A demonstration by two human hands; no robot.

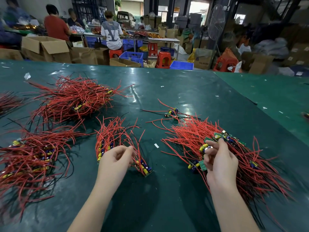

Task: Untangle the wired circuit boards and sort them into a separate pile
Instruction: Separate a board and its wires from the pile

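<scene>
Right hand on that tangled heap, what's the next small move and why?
Probably lift the right hand gently up and toward the small pile by the left hand: its fingers pinch green boards whose red wires still run into the tangled heap.

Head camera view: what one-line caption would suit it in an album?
Two hands, left hand and right hand, sort red-wired circuit boards into piles on a green table.

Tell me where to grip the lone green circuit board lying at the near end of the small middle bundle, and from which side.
Pinch the green circuit board across its two long edges, coming from above at its near-right end. Its red wires run away toward the far left, so that end is free, and the yellow and blue capacitors crowd its top face.
</scene>
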